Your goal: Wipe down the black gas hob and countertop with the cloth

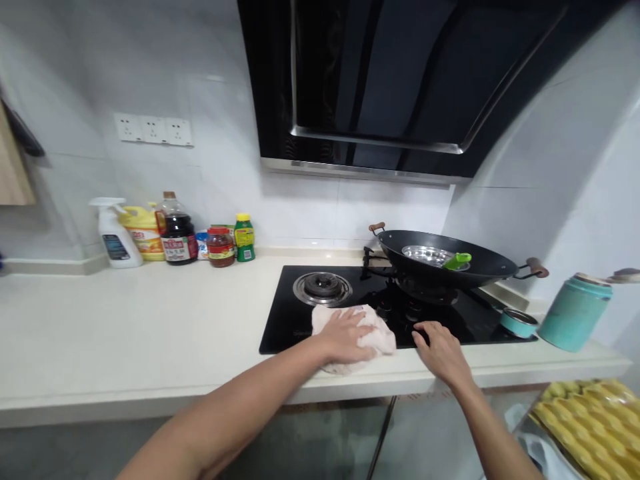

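Note:
My left hand [347, 335] lies flat with fingers spread on a pale pink cloth [379, 332]. The cloth covers the front edge of the black glass cooktop [280, 330] and part of the white counter. To the right, my right hand [439, 347] is at the cooktop's front edge, fingers apart and slightly bent, nothing in it. Close by are the control knobs [413, 312]. Behind the cloth is the bare left burner [323, 288]. A black wok [480, 270] sits on the right burner, holding a metal strainer [425, 254] with a green handle [457, 261].
A teal canister [575, 313] and a small teal tin [519, 323] stand right. Along the left wall are a spray bottle [117, 233], a soy sauce bottle [177, 233] and a red-lidded jar [221, 248]. The range hood [375, 87] overhangs. Yellow trays [595, 423] are lower right.

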`<state>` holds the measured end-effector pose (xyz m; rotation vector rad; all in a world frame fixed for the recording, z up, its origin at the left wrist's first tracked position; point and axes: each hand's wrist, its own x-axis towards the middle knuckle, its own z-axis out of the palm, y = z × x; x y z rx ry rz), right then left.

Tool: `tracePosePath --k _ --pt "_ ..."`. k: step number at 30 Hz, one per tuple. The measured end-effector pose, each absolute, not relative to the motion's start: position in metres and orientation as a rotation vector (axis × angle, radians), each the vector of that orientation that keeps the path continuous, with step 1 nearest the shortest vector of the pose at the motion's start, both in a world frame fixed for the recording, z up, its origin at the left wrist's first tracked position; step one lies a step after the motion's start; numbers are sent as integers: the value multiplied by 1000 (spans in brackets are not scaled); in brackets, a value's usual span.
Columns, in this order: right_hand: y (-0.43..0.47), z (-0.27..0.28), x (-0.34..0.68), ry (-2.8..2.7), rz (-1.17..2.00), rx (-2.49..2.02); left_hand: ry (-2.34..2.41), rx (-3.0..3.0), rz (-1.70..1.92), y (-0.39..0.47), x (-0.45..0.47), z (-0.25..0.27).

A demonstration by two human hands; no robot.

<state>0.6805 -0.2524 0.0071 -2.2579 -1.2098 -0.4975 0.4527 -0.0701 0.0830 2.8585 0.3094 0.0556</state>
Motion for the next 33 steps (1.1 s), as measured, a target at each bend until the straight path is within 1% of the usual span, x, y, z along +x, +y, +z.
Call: tracePosePath --k 5,8,11,17,26,30,33 --pt "-252 1 688 -1239 -498 -2252 279 2789 -1 -84 457 84" --pt "-253 -4 695 -1245 -491 -2235 264 2781 44 -71 456 86" --pt "-253 -6 699 -1245 -475 -2222 360 2796 89 -49 439 87" --pt "-254 -5 698 -1245 -450 -2233 619 2803 151 -10 366 93" --pt "-254 -17 709 -1290 -491 -2173 823 2716 293 -16 236 84" --pt "-255 -22 715 -1289 -486 -2175 930 2701 363 -1 205 80" --pt "-256 -25 718 -1305 -476 -2172 1030 2721 376 15 205 74"
